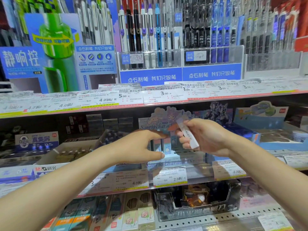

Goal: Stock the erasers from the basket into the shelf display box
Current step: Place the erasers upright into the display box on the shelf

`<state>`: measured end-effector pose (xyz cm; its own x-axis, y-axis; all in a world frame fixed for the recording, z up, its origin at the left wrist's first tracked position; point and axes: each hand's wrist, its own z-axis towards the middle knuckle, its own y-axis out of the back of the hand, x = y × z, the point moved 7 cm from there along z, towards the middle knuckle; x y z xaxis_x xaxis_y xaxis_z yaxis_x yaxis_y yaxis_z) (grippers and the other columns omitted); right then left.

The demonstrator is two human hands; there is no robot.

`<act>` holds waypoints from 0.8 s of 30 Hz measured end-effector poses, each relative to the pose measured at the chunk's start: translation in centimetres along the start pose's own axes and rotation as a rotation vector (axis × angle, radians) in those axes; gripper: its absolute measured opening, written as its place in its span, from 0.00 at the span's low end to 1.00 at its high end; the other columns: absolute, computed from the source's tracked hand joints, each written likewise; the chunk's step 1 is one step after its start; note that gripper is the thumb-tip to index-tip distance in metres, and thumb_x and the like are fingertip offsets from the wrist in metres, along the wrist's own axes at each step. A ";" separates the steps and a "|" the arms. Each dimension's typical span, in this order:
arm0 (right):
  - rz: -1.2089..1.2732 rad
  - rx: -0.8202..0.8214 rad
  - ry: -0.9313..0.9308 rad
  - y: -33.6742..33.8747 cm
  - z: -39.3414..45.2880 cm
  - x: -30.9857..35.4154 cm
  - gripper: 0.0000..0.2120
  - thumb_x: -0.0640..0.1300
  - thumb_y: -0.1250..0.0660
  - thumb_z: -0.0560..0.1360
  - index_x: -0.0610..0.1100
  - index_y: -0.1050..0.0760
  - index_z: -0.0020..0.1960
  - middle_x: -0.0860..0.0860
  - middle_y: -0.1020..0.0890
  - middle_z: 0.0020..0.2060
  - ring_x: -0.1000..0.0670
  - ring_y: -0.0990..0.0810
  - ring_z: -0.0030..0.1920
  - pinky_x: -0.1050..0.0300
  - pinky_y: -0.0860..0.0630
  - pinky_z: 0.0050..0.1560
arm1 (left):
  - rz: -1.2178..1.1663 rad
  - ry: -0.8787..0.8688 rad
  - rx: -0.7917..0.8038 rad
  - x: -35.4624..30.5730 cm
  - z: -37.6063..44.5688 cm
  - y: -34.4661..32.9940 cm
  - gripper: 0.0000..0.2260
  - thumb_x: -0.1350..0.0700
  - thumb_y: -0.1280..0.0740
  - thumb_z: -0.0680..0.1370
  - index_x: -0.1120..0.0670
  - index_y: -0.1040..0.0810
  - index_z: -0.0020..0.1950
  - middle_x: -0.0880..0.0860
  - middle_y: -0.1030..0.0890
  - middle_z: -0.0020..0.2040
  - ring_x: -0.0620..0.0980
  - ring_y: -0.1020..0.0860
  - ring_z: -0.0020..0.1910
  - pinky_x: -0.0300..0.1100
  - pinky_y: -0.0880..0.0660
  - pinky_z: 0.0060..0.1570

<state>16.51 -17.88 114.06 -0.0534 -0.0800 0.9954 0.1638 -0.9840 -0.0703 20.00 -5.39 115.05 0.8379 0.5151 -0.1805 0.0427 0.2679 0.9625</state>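
Both hands reached to the middle shelf: the right hand [202,139] pinched a slim boxed eraser [187,135] near its middle, tilted above the display box [173,161], while the left hand [141,145] spread open, fingertips touching the box's left side. The eraser looked light, stiff and slick-wrapped, best held by its long sides. Neighbouring boxes crowded close, and the cartoon header card [166,116] stood just behind. No basket showed.
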 end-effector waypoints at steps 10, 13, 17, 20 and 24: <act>-0.520 -0.204 0.176 1.9 0.3 2.2 0.09 0.35 0.37 0.75 0.46 0.22 0.45 0.51 0.16 0.42 0.52 0.18 0.47 0.64 0.25 0.50 | 0.014 -0.037 0.004 -0.2 -0.1 0.1 0.27 0.47 0.33 0.73 0.47 0.36 0.72 0.42 0.33 0.71 0.39 0.35 0.69 0.30 0.40 0.63; -0.754 -0.288 0.248 2.1 0.7 3.3 0.07 0.38 0.33 0.73 0.49 0.21 0.43 0.52 0.19 0.40 0.55 0.22 0.42 0.75 0.29 0.40 | 0.016 -0.055 -0.007 -0.3 -0.1 0.1 0.28 0.48 0.33 0.73 0.46 0.36 0.71 0.41 0.34 0.72 0.38 0.36 0.69 0.29 0.41 0.63; -0.995 -0.371 0.364 2.1 1.2 4.0 0.10 0.34 0.32 0.71 0.43 0.22 0.52 0.46 0.22 0.42 0.47 0.23 0.40 0.67 0.28 0.39 | 0.045 -0.068 -0.031 -0.5 -0.2 0.1 0.28 0.47 0.33 0.73 0.46 0.36 0.71 0.41 0.34 0.71 0.38 0.36 0.69 0.28 0.41 0.62; -0.960 -0.396 0.417 2.1 1.4 3.8 0.11 0.34 0.31 0.70 0.49 0.25 0.44 0.43 0.22 0.44 0.42 0.21 0.41 0.56 0.25 0.44 | 0.066 -0.080 -0.036 -0.6 -0.2 0.0 0.28 0.47 0.32 0.73 0.46 0.36 0.71 0.42 0.34 0.71 0.39 0.35 0.69 0.29 0.42 0.62; -0.914 -0.423 0.429 2.2 2.0 3.2 0.10 0.32 0.32 0.71 0.46 0.29 0.43 0.45 0.24 0.42 0.48 0.24 0.40 0.73 0.31 0.34 | 0.068 -0.088 -0.041 -0.6 -0.2 0.0 0.27 0.47 0.32 0.73 0.46 0.36 0.71 0.42 0.33 0.71 0.39 0.35 0.68 0.28 0.42 0.62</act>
<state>18.70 -19.98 117.17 -0.3351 0.7398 0.5834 -0.4594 -0.6689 0.5844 19.37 -5.53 115.17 0.8827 0.4603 -0.0951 -0.0365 0.2688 0.9625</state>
